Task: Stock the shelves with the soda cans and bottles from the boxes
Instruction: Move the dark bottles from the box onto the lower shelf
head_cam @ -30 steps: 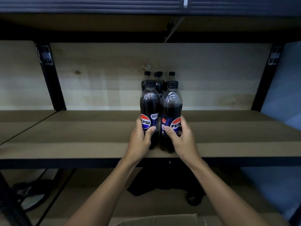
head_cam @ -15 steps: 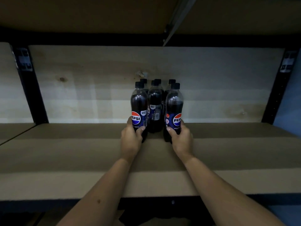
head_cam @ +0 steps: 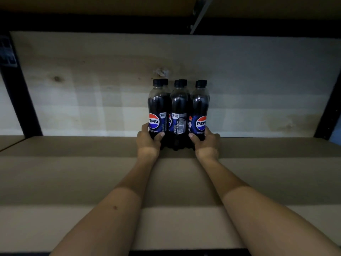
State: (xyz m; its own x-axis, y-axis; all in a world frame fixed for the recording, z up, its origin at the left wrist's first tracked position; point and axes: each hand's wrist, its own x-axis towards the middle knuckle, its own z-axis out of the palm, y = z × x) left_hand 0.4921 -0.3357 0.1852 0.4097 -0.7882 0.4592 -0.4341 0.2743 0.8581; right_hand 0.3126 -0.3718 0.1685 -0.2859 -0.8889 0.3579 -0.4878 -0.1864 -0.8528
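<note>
Head view: placing step, two Pepsi bottles going into cluster deep on shelf (head_cam: 92, 178), at 12 o'clock. My left hand (head_cam: 148, 140) wraps left bottle (head_cam: 159, 109) low; my right hand (head_cam: 206, 141) wraps right bottle (head_cam: 199, 111) low. Middle bottle (head_cam: 178, 111) stands between, more caps behind. All upright, long axis vertical, caps up. Next, I judge: seat bases, let go without tipping neighbours.

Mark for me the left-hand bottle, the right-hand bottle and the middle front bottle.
left-hand bottle (head_cam: 154, 121), head view, on its round logo.
right-hand bottle (head_cam: 201, 123), head view, on its round logo.
middle front bottle (head_cam: 178, 100), head view, on its dark upper body.
</note>
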